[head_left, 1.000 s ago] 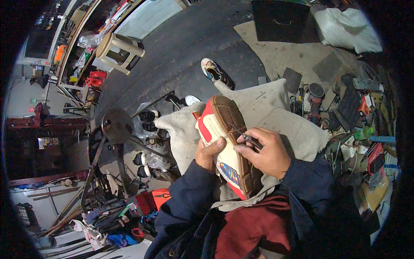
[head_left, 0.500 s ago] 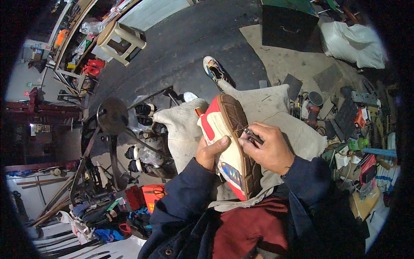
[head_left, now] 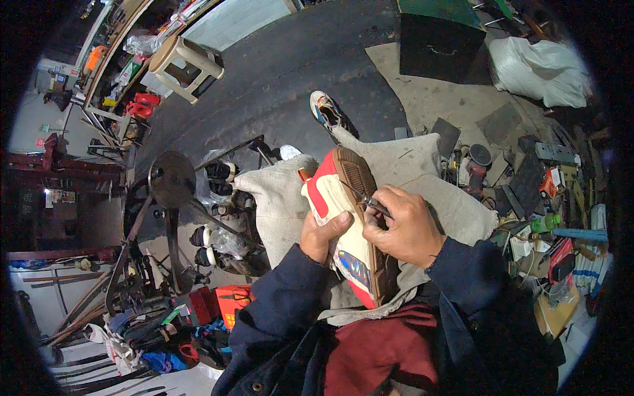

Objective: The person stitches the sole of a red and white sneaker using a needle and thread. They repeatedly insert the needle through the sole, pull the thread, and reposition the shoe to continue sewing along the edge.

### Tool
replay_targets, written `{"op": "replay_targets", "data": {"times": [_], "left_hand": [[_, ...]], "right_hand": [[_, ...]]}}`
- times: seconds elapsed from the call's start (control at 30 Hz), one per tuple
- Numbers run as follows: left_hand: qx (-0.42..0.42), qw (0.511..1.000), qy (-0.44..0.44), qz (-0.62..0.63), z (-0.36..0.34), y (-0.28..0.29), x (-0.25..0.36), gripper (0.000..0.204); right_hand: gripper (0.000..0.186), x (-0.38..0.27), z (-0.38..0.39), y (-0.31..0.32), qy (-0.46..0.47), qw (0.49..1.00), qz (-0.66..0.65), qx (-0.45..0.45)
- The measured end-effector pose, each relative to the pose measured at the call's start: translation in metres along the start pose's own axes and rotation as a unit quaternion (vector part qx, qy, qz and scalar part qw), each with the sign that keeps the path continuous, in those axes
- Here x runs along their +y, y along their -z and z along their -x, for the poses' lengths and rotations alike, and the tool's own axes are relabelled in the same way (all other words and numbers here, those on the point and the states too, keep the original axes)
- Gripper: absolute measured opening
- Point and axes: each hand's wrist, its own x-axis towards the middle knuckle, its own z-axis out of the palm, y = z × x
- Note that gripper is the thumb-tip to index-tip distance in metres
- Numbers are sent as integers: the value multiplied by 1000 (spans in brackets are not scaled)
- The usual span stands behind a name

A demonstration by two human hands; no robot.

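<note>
A cream and red sneaker (head_left: pixel 333 191) with a brown treaded sole lies tilted on its side across my lap, on a grey cloth (head_left: pixel 281 221). My left hand (head_left: pixel 323 234) is closed round its near side, thumb on the upper; the other fingers are hidden behind the shoe. Pinched in my right hand (head_left: pixel 411 228) is a dark-handled awl (head_left: pixel 376 205). Its thin metal tip meets the sole near the edge; how deep it goes cannot be seen. A fine thread seems to run over the cloth by the right hand.
A matching sneaker (head_left: pixel 325 111) is on the floor ahead. On the left stands a machine with a round wheel (head_left: pixel 172 179), several shoes beside it. A grinder (head_left: pixel 479 156) and scattered tools lie right. Farther off are a stool (head_left: pixel 185 66), a dark chest (head_left: pixel 439 46) and a white sack (head_left: pixel 540 69).
My right hand has shifted slightly up and left along the sole, and the awl's handle has turned a little. The left hand keeps its hold on the sneaker.
</note>
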Motion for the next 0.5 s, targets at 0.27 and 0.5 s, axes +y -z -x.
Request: {"op": "replay_targets", "data": {"times": [0.27, 0.5], "left_hand": [[5, 1000, 8, -14, 1, 0, 1, 57], [-7, 999, 35, 17, 1, 2, 2, 59]], "right_hand": [[20, 23, -24, 6, 82, 991, 53, 87], [15, 48, -20, 49, -98, 978, -7, 183]]}}
